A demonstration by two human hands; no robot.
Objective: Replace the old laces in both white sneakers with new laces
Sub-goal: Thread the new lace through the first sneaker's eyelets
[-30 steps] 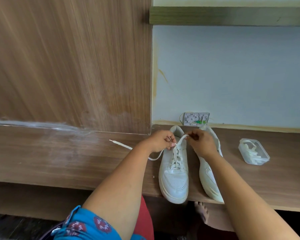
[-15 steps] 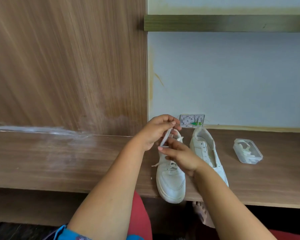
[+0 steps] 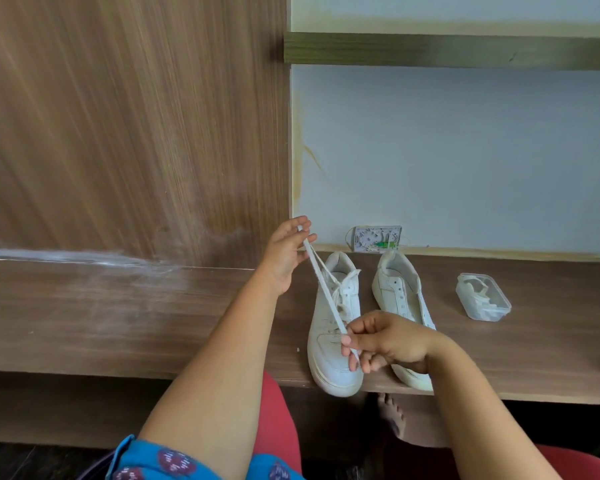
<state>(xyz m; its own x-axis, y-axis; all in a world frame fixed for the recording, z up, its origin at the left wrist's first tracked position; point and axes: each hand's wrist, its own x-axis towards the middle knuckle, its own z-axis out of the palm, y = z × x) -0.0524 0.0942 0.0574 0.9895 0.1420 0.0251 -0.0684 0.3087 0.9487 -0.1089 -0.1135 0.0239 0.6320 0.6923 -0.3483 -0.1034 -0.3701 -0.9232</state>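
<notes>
bare desk (image 3: 118, 306) left; container (image 3: 483, 296) right of sneakers (image 3: 400, 292)

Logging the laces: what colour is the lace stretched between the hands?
White flat fabric lace, head view.

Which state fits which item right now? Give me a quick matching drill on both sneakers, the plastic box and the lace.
Items:
1. left sneaker
2. right sneaker
3. plastic box
4. lace

States:
A. eyelets bare, no lace
B. stretched taut between left hand and right hand
C. partly laced, toe overhanging the desk edge
D. far right on the desk, white strips inside

Pairs: 1-C, 2-A, 3-D, 4-B
</notes>
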